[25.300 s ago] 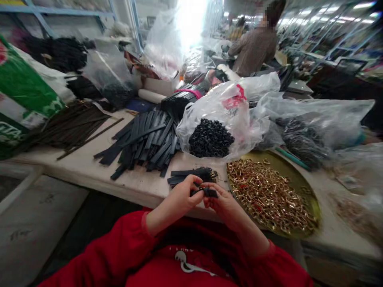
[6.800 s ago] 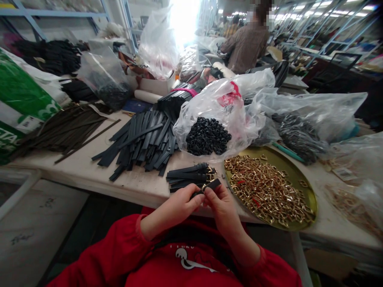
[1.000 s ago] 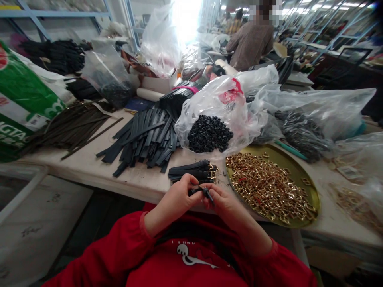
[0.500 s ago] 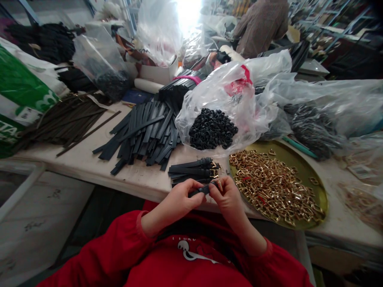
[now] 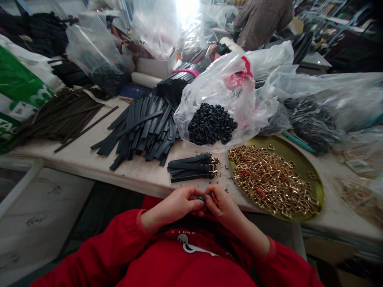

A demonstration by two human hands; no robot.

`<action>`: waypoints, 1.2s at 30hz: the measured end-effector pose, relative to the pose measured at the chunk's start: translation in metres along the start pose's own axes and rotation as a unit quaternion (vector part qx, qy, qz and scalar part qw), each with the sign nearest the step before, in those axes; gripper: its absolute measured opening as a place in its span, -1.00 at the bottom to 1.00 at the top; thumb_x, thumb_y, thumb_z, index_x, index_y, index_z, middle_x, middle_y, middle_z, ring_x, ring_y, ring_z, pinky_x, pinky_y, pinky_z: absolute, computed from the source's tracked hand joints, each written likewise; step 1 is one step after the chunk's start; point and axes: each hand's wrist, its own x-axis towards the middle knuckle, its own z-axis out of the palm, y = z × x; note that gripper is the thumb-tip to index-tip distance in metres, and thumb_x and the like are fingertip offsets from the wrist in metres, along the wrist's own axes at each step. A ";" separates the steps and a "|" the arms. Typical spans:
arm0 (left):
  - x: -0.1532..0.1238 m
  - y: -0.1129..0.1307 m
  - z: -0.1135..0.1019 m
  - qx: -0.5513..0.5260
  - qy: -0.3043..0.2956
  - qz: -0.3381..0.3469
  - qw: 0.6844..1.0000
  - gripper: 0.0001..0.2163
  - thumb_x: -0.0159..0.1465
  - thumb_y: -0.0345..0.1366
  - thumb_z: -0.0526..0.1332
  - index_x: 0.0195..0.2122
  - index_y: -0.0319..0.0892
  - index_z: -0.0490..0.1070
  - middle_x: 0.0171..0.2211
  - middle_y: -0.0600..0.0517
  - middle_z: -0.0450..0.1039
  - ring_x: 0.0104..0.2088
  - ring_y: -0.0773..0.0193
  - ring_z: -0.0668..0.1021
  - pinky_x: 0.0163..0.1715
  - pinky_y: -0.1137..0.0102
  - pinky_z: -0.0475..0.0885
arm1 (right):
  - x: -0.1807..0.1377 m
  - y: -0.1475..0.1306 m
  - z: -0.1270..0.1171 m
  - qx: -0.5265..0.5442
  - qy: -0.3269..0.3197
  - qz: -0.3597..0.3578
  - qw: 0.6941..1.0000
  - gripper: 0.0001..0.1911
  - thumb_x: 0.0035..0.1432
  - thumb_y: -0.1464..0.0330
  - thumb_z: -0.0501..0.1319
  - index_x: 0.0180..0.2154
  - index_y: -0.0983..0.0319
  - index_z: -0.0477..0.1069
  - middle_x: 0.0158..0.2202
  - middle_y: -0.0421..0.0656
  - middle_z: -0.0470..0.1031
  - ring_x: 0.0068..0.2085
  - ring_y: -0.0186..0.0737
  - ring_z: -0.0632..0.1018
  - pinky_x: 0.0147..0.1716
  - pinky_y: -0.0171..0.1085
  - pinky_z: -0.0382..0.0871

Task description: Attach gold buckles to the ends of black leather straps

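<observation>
My left hand [image 5: 184, 202] is closed on a short black strap [image 5: 201, 198], most of which the fingers hide. Close beside it, my right hand [image 5: 225, 206] pinches the strap's other end, where a small reddish-gold glint shows, perhaps its buckle. Both hands are in front of the table edge, at my chest. Just beyond them lies a small stack of black straps [image 5: 191, 166] with gold buckles at their right ends. To the right stands a round brass-coloured tray [image 5: 311, 159] heaped with gold buckles [image 5: 275, 185].
A clear plastic bag [image 5: 191, 107] holds small black loops [image 5: 211, 124]. Left of it spreads a pile of loose black straps [image 5: 140, 129]. Brown strips [image 5: 64, 115] and a green bag [image 5: 20, 91] lie farther left. More bags crowd the right; a person [image 5: 263, 24] is at the back.
The hands have drawn closer together and slightly down. The strap was stretched visibly between them and is now mostly hidden in the fingers. The view has tilted a little.
</observation>
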 end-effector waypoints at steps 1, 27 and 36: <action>-0.001 0.000 0.000 0.002 -0.002 0.004 1.000 -0.74 0.10 -0.38 0.15 -0.16 -0.24 0.36 -0.42 0.05 0.49 -0.45 0.36 0.54 -0.42 0.49 0.39 | 0.000 0.000 0.000 -0.018 0.008 -0.002 1.000 -0.89 0.15 0.30 0.00 -0.33 0.20 0.21 -0.54 -0.25 0.30 -0.52 -0.31 0.34 -0.52 -0.33 0.16; -0.013 0.013 -0.004 0.140 -0.133 -0.003 0.981 -0.71 0.26 -0.11 -0.03 -0.40 -0.21 0.31 -0.65 0.17 0.30 -0.69 0.48 0.25 -0.67 0.56 0.13 | -0.008 -0.009 0.013 0.079 0.081 0.029 0.993 -0.82 0.20 0.23 -0.05 -0.31 0.20 0.19 -0.53 -0.26 0.26 -0.51 -0.30 0.34 -0.50 -0.31 0.18; -0.015 0.019 -0.016 0.143 -0.125 -0.022 0.982 -0.65 0.24 -0.02 -0.01 -0.44 -0.21 0.31 -0.59 0.12 0.37 -0.69 0.49 0.26 -0.67 0.55 0.14 | -0.007 0.000 0.010 0.139 0.025 0.005 0.990 -0.82 0.23 0.23 -0.04 -0.29 0.18 0.22 -0.49 -0.24 0.32 -0.47 -0.30 0.37 -0.46 -0.31 0.22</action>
